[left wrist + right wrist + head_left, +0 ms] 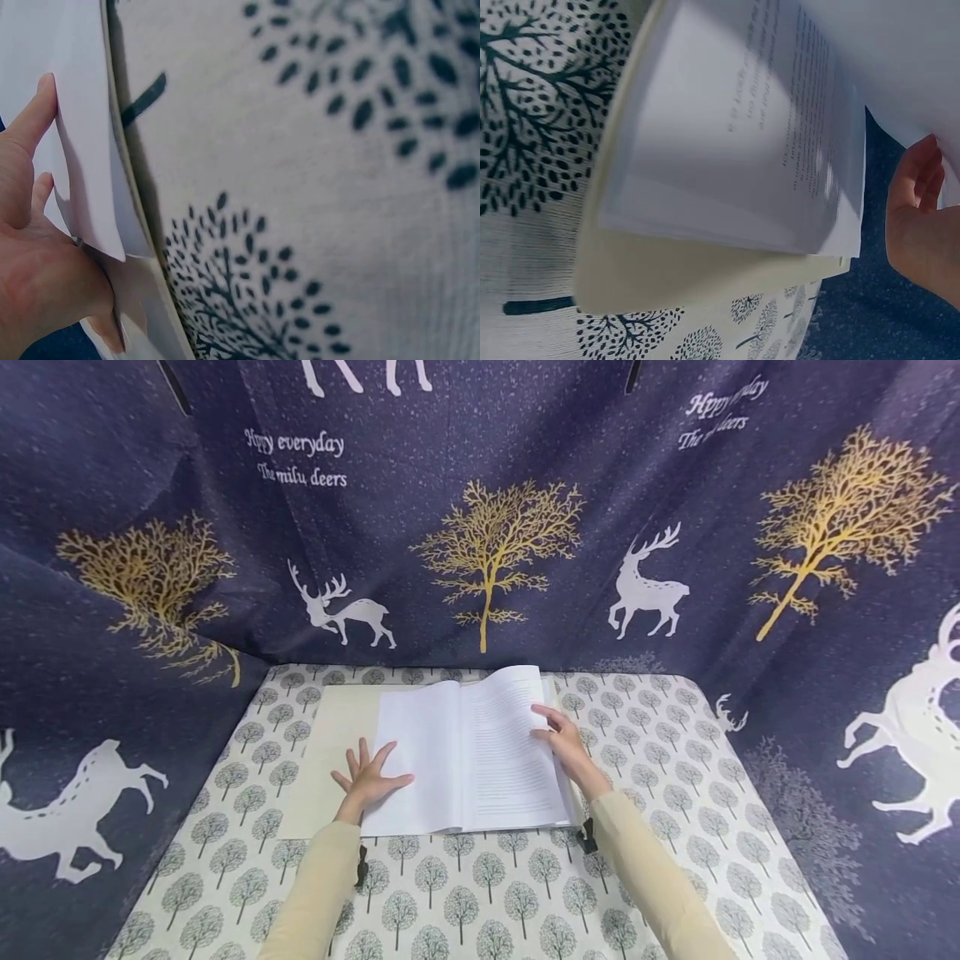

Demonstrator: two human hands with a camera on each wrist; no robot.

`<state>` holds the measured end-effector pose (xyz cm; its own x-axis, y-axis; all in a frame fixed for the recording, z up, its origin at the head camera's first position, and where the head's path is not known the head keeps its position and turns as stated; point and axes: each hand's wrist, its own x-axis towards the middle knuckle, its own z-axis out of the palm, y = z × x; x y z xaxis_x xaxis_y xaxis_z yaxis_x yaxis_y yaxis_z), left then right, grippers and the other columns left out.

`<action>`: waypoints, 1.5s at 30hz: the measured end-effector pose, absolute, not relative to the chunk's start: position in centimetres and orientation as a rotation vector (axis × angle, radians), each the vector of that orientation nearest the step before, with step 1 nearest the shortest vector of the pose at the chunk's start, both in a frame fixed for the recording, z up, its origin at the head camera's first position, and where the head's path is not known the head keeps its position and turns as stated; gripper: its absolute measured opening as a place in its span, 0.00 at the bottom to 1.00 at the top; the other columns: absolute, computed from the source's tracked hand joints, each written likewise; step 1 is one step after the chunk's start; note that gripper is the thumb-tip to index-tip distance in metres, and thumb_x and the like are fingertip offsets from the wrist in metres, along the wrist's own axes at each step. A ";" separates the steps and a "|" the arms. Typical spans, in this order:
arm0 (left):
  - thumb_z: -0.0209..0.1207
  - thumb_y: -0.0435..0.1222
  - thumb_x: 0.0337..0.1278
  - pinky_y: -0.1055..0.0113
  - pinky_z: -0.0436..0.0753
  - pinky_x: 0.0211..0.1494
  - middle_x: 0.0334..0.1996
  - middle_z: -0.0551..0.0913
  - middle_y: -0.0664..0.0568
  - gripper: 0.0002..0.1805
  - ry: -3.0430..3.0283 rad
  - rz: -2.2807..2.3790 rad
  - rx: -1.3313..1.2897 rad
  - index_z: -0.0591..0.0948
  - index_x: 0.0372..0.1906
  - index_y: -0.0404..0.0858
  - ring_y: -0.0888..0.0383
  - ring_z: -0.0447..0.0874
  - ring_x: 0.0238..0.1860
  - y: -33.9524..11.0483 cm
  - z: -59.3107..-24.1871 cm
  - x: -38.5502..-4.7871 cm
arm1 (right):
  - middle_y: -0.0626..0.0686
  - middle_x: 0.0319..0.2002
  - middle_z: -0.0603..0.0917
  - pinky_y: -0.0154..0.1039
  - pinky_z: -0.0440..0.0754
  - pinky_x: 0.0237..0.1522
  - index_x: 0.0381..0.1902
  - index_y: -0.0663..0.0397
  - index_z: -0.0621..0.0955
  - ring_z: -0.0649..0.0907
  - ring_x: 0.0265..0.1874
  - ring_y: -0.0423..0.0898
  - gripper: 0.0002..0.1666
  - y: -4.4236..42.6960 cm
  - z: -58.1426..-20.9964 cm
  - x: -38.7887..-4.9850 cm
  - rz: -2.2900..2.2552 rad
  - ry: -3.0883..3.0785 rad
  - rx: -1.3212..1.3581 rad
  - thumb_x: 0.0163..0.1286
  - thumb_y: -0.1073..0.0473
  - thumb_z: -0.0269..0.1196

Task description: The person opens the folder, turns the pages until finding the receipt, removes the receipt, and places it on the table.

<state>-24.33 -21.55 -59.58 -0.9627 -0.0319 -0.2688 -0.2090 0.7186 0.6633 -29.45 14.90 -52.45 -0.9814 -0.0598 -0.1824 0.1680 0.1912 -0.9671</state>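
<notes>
An open book [462, 760] with white pages and a cream cover [324, 735] lies on the table. Its left page [423, 743] looks blank; lines of print run down the right page [510, 760]. My left hand [367, 781] rests with fingers spread across the left page's outer edge and the cover. In the left wrist view, its thumb [41, 112] touches a white sheet. At the right page's outer edge, my right hand [566, 743] holds a sheet, whose upper corner curves upward. More printed paper [757, 135] shows beneath that lifted sheet. Some right-hand fingers are hidden.
A tree-patterned cloth [457, 893] covers the table. Dark blue fabric [360, 527] with deer and gold trees hangs behind and at both sides. Small black pieces [587, 837] show near the wrists.
</notes>
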 end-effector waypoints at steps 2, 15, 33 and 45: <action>0.65 0.59 0.47 0.31 0.06 0.59 0.76 0.17 0.41 0.52 2.683 1.079 -0.188 0.54 0.77 0.54 0.34 0.08 0.73 -21.7 -59.9 -24.5 | 0.55 0.76 0.59 0.51 0.53 0.79 0.67 0.50 0.72 0.55 0.77 0.58 0.35 14.8 -52.4 -29.2 -1.882 2.277 0.102 0.60 0.67 0.63; 0.65 0.58 0.48 0.30 0.07 0.59 0.76 0.19 0.37 0.51 2.702 1.119 -0.169 0.55 0.76 0.52 0.32 0.10 0.73 -21.4 -59.0 -23.9 | 0.55 0.76 0.61 0.56 0.45 0.79 0.68 0.51 0.70 0.50 0.78 0.59 0.35 14.8 -53.4 -27.0 -1.890 2.228 0.025 0.61 0.67 0.62; 0.65 0.57 0.48 0.29 0.08 0.60 0.76 0.22 0.35 0.50 2.721 1.140 -0.167 0.57 0.76 0.50 0.31 0.11 0.73 -21.2 -58.4 -23.5 | 0.51 0.75 0.63 0.65 0.53 0.75 0.69 0.44 0.70 0.56 0.77 0.56 0.37 14.9 -55.0 -24.5 -1.844 2.308 0.013 0.61 0.60 0.64; 0.66 0.53 0.52 0.26 0.13 0.62 0.77 0.24 0.34 0.48 2.725 1.115 -0.196 0.58 0.76 0.48 0.30 0.14 0.74 -20.9 -57.9 -23.2 | 0.49 0.76 0.60 0.64 0.55 0.75 0.68 0.38 0.70 0.53 0.78 0.55 0.35 14.4 -55.2 -23.3 -1.854 2.297 0.120 0.63 0.56 0.63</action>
<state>-23.23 -20.94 -57.91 -0.9732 -0.0498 -0.2245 -0.1929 0.7083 0.6790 -23.32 14.41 -55.23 -0.9793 -0.0544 -0.1952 0.1794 0.2156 -0.9599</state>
